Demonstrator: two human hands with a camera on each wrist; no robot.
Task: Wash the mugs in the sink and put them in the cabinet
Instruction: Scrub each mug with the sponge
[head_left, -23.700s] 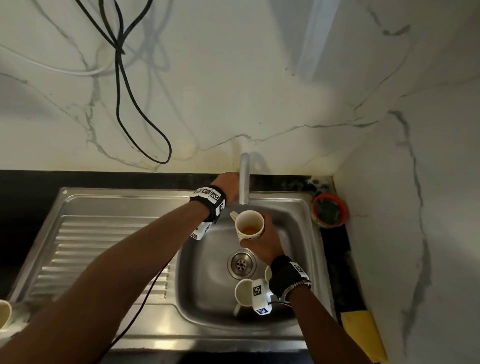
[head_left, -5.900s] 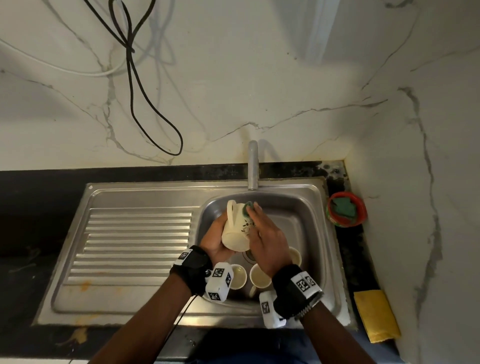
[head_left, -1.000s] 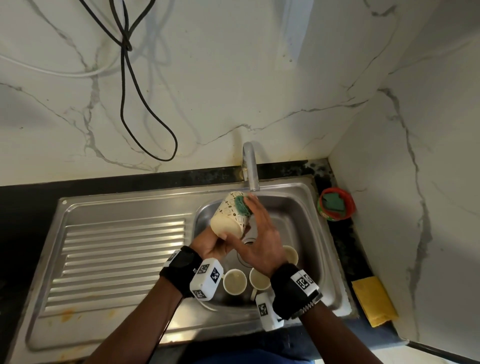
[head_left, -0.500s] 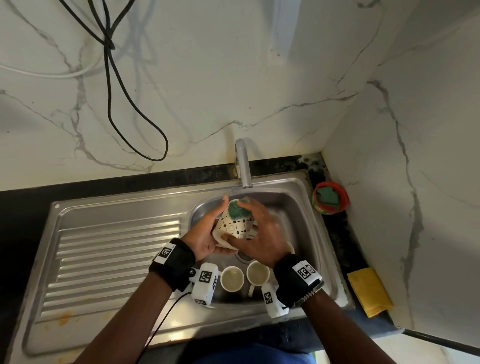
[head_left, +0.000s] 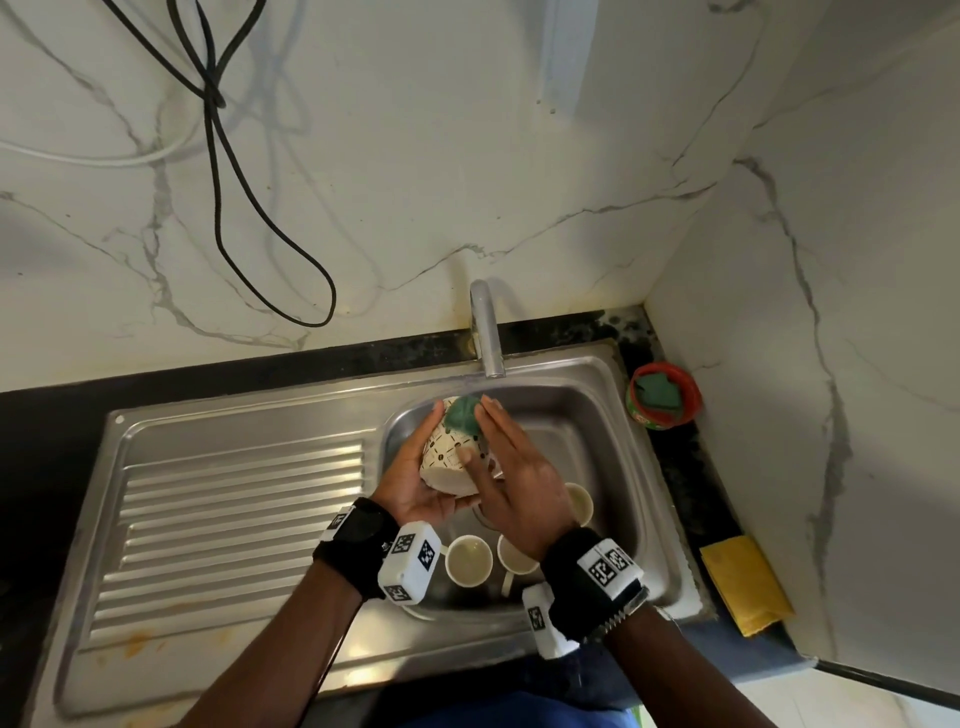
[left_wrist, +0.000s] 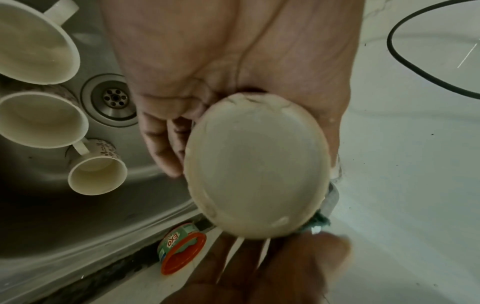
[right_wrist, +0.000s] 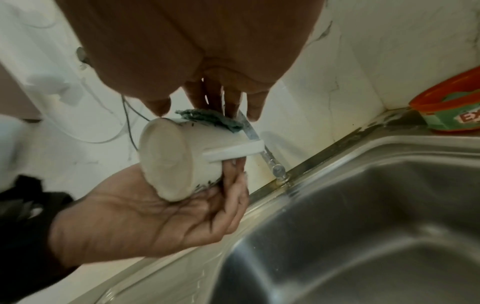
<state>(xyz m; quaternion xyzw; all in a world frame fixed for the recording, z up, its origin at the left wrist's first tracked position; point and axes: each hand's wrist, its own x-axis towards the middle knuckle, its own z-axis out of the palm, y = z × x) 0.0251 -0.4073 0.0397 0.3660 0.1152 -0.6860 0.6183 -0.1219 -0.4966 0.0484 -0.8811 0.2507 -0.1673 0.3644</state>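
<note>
The left hand (head_left: 415, 483) cradles a patterned mug (head_left: 453, 457) over the sink (head_left: 597, 415), its base toward the wrist and its handle (right_wrist: 233, 153) pointing out to the side. The palm lies under the mug, the fingers curling up around its far wall and the thumb along its near side. The right hand (head_left: 519, 483) lies across the top of the mug with fingers nearly straight, pressing a green scrubber (head_left: 465, 415) against the wall near the rim. The mug sits just below the tap (head_left: 485, 332). 3 more mugs (head_left: 469, 560) stand upright on the sink floor near the drain (left_wrist: 112, 99). A red tub (head_left: 665, 395) holding another green pad sits on the counter right of the sink, and a yellow cloth (head_left: 745, 584) lies nearer the front edge.
</note>
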